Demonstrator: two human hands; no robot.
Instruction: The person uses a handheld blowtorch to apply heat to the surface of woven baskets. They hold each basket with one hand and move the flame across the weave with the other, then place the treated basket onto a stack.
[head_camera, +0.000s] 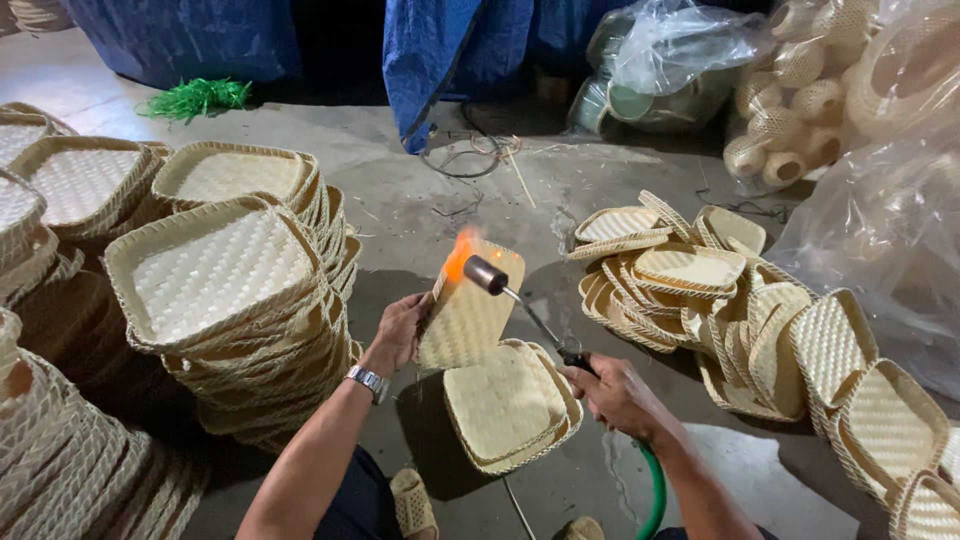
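My left hand (400, 330) holds a small woven bamboo tray (470, 310) tilted up on edge. My right hand (615, 392) grips the handle of a gas torch (500, 285) with a metal nozzle; an orange flame (460, 255) plays on the tray's upper left corner. A green hose (655, 495) runs from the torch past my right forearm. Just below the held tray lies a short stack of similar woven trays (510, 405) on the concrete floor. A metal watch sits on my left wrist.
Tall stacks of large square woven trays (225, 290) stand at the left. A loose heap of small woven trays (720, 300) spreads at the right. Clear plastic bags of woven goods (850, 90) and a blue tarp (450, 50) lie behind. My sandalled foot (412, 503) is at the bottom.
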